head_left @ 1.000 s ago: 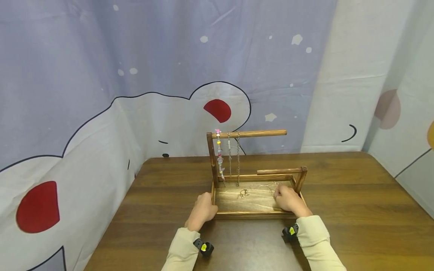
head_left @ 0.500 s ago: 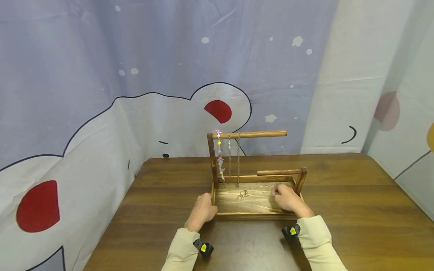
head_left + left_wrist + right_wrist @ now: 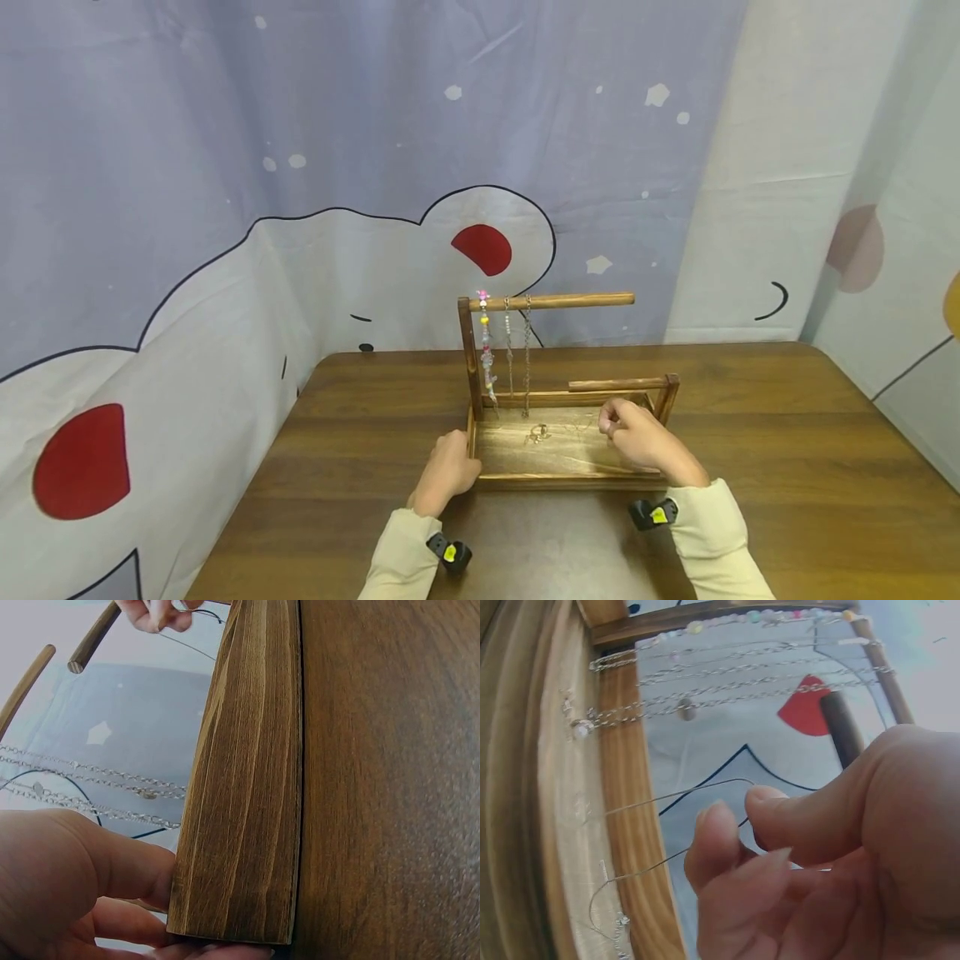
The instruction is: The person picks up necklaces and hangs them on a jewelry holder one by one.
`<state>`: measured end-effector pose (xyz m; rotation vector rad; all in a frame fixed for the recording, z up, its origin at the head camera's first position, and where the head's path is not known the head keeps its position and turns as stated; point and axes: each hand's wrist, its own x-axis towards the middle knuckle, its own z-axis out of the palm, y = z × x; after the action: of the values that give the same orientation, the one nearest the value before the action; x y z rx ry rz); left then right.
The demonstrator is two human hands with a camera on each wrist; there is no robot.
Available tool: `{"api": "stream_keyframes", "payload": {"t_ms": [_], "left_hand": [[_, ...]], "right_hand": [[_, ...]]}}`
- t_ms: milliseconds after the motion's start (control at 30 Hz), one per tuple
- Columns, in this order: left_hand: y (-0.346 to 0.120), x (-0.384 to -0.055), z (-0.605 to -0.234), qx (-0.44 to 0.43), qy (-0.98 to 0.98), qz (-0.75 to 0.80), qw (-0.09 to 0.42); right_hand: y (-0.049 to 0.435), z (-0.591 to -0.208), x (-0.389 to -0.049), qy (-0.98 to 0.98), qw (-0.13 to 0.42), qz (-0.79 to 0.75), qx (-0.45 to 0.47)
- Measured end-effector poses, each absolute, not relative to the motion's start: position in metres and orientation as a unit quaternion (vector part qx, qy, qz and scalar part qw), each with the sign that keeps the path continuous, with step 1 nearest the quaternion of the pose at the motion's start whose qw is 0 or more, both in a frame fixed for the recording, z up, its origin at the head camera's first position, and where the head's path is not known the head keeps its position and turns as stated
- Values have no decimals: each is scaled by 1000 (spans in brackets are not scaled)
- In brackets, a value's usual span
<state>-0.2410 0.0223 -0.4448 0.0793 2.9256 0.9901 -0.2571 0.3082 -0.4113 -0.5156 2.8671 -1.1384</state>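
Observation:
On the table stands a wooden jewelry stand point(image 3: 558, 479), a shallow tray with two posts and bars. My left hand point(image 3: 445, 471) grips its left end; in the left wrist view, thumb and fingers point(image 3: 135, 870) wrap round the tray's corner. Over the tray's right part, my right hand point(image 3: 637, 433) pinches a thin necklace point(image 3: 649, 801) between thumb and fingertips. Two strands of it slope down into the tray, where a small sparkling piece point(image 3: 621, 922) lies. A gold-coloured ring point(image 3: 540, 431) and other small jewelry rest on the tray floor.
From the upper bar point(image 3: 577, 300) hang a colourful beaded strand point(image 3: 487, 354), a pale beaded chain point(image 3: 508, 342) and a silver chain point(image 3: 527, 358). The lower bar point(image 3: 611, 385) sits at the right, near my right hand. A patterned curtain point(image 3: 375, 275) hangs behind the table point(image 3: 360, 417).
My right hand has shifted slightly left and lifted off the tray floor, with the thin necklace in its fingers. The left hand stays at the tray's left end.

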Motion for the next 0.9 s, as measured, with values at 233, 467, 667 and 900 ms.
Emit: {"api": "stream_keyframes", "payload": {"t_ms": [233,467,667,900], "left_hand": [[23,-240,-444,24,944,328,34],[22,-242,-445,29,946,322,30],[22,-242,-444,24,946,322,36],[22,-243,-445,26,946,320,37]], "right_hand": [[307,-400,-250,903,20,-395,-168],[308,-390,-245,900,26,-386,-200],[306,-382,-239,899,31,-389,-200],[304,-375,-237,899,-8,-391,-198]]}}
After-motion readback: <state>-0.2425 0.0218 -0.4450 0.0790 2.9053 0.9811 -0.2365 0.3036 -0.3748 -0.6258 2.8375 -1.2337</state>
